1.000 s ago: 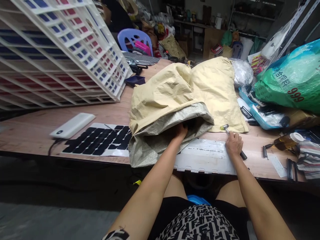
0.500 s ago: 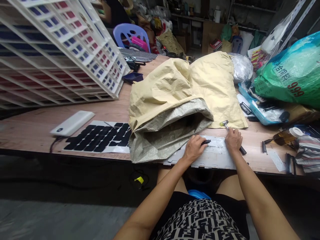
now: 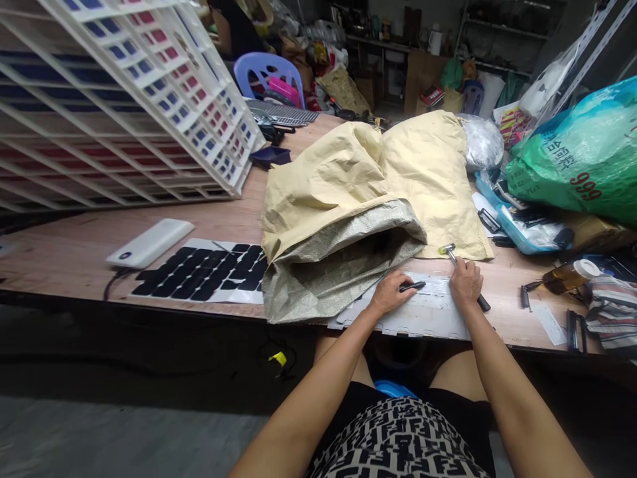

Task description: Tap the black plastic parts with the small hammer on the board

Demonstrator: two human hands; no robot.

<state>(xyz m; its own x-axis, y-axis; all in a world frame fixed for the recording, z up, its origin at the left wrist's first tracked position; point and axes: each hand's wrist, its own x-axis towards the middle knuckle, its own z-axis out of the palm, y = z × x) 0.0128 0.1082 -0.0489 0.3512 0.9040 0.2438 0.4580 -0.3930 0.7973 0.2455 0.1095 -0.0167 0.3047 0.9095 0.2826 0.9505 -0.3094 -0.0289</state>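
My left hand is closed on a small black pen-shaped piece, holding it just above a pale flat board at the table's front edge. Clear tape or plastic film covers part of that board. My right hand grips a small hammer by its handle; the yellowish head points away from me and the dark handle end sticks out below my palm. Left of my hands, a large yellow woven sack lies with its grey-lined mouth gaping toward me. What is inside it is too dark to make out.
A white plastic basket leans at the left. A white box-shaped device and a sheet of black pieces lie near it. On the right are a blue tray, a brown bottle, striped cloth and a green bag.
My left hand has shifted its hold slightly, and more of the black piece shows. My right hand stays on the hammer. The whole view has moved a little.
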